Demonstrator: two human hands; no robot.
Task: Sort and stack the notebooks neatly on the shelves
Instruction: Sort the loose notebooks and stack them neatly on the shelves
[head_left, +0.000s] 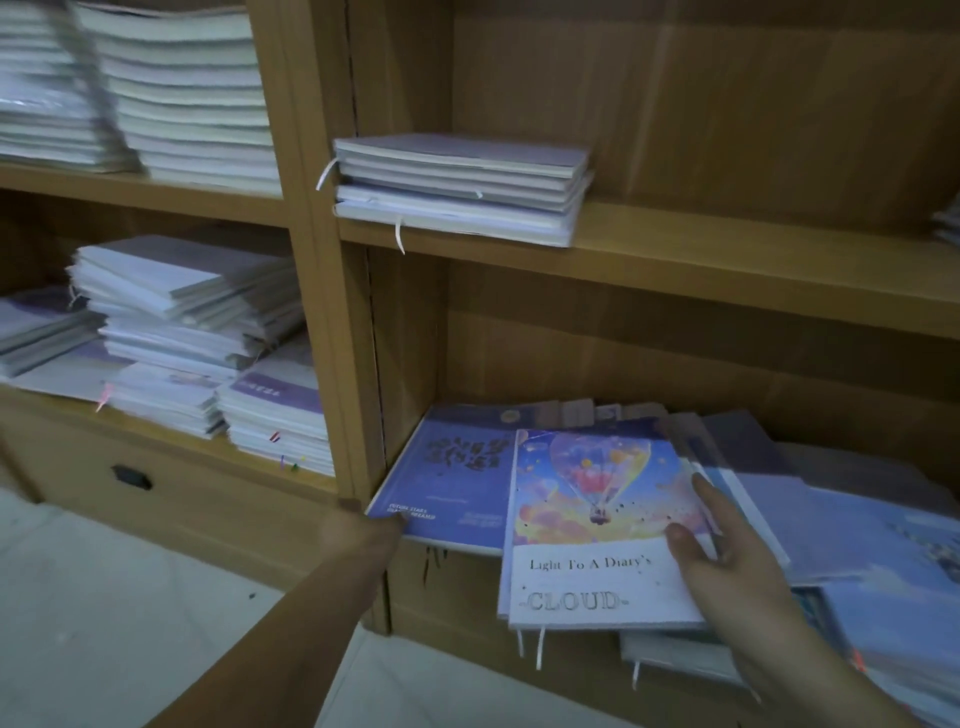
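Right hand (727, 561) gripped the balloon notebook (592, 525) by its edge; left hand (358, 530) pinched the purple notebook (452, 478) at the shelf's (405, 374) front-left corner.

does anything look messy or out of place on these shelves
Yes. In the bottom compartment the notebooks lie fanned and overlapping rather than stacked. The balloon notebook sits askew across the purple notebook and overhangs the front edge, ribbons dangling.

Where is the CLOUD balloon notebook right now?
Head view, lower centre-right: the CLOUD notebook lies overlapping the purple notebook on its left, with the right hand holding its right edge.
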